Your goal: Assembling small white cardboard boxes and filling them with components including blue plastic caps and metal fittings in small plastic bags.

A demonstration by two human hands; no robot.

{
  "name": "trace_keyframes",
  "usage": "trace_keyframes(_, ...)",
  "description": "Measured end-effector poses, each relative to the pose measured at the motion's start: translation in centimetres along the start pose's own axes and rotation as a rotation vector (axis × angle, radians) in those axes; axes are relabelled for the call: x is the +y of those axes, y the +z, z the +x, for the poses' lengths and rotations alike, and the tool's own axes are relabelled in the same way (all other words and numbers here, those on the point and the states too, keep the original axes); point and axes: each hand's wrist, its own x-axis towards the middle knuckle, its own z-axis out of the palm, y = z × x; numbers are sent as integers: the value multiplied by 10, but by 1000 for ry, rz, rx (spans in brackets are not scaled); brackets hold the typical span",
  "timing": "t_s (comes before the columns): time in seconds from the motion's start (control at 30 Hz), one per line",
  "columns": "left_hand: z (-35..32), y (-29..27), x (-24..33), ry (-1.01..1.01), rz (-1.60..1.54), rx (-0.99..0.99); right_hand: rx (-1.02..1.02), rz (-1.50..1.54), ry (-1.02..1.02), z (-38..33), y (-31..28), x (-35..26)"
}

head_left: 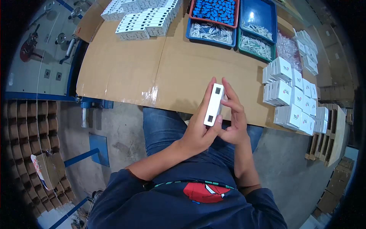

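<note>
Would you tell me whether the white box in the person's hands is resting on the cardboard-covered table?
No, the white box is held up by the left hand and right hand, above the table edge.

White carton [214,104] in hands; white boxes [291,97] right.

left hand [200,128] cupped, fingers extended; right hand [233,122] curled against it

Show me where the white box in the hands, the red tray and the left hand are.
white box [214,104], head view, its front face
red tray [238,13], head view, its right rim
left hand [199,131], head view, its back
</note>
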Motion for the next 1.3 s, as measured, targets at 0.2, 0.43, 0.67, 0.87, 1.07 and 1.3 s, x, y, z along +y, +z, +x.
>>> trace_keyframes(0.2, 3, -3, -1, 202, 167, -9, 15, 56, -46, -6, 5, 3)
trace_keyframes(0.43, 2, -9, -6, 314, 211, -39, 7, 25, -74, -6, 4, 0)
trace_keyframes(0.67, -3, -8, -15, 540, 367, 32, 53, 94, -93, -8, 4, 6)
trace_keyframes(0.87, -6, -3, 0, 372, 214, 214, 104, -117, -187, -8, 6, 6)
trace_keyframes(1.07, -8, -4, 9, 318, 319, 237, 123, -332, -203, -15, 8, 8)
trace_keyframes(1.3, -4, -5, 9, 410, 385, 298, 183, -350, -240, -20, 18, 16)
